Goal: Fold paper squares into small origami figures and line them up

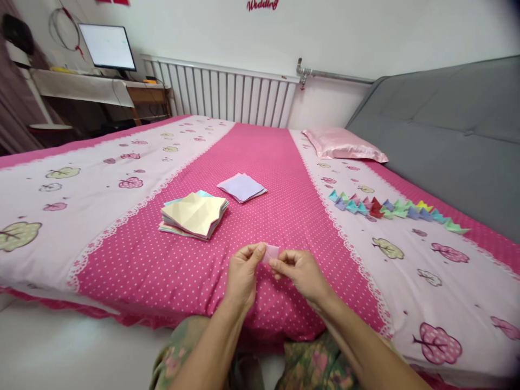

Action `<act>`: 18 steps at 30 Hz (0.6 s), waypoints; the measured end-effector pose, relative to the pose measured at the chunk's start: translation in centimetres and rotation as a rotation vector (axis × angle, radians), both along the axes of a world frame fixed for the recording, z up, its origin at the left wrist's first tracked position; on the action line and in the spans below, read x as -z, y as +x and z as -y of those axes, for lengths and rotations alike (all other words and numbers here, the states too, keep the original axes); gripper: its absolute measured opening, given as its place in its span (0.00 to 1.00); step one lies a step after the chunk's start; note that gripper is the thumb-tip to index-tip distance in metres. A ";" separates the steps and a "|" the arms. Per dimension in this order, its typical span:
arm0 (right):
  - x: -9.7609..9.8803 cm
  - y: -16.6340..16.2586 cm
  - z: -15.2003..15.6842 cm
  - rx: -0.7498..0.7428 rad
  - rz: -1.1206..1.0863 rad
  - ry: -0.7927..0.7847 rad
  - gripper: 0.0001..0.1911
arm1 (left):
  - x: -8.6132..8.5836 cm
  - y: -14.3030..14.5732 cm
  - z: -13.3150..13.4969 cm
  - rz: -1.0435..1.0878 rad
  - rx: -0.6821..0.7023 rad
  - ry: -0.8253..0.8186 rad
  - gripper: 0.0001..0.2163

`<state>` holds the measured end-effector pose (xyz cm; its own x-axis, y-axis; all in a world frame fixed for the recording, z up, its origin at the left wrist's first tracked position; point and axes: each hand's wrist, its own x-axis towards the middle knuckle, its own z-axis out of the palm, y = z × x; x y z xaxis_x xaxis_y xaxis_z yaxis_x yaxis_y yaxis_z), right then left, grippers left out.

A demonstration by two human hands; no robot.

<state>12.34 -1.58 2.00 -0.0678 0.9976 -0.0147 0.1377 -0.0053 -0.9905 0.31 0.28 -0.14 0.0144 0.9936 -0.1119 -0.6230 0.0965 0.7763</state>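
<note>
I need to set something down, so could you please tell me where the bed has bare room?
Bare patches: the pink strip beyond the lilac stack, and between that stack and the row of folded paper. Crowded: that row, the cream-topped stack, and the front, where the left hand and right hand hold pink paper.

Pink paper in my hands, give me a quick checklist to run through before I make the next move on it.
1. Left hand has hold of the pink paper: ok, thumb and fingers pinch its left side.
2. Right hand is on the paper too: ok, fingertips at its lower right.
3. Paper's edges and creases line up: cannot tell, it is small and partly covered by fingers.
4. Lavender-topped stack is apart from both hands: ok, it lies beyond them.
5. Cream-topped stack is squared up: not ok, its edges stick out unevenly.
6. Folded paper shapes are apart from the right hand: ok, they sit well off to the right.
</note>
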 end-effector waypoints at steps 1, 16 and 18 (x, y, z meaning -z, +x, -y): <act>0.0 0.0 0.0 0.000 -0.018 -0.007 0.14 | 0.0 0.0 0.0 -0.003 0.004 -0.002 0.10; 0.5 0.3 -0.6 0.009 0.004 0.056 0.13 | -0.1 -0.4 0.1 -0.420 -0.054 0.117 0.07; 0.0 0.4 -0.5 0.031 -0.048 0.066 0.19 | 0.0 -0.4 0.1 -0.520 -0.067 0.146 0.08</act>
<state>12.76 -1.07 1.99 -0.0361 0.9979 0.0538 0.0911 0.0569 -0.9942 -0.13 0.21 -0.18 -0.0700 0.9962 0.0523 -0.1547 -0.0626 0.9860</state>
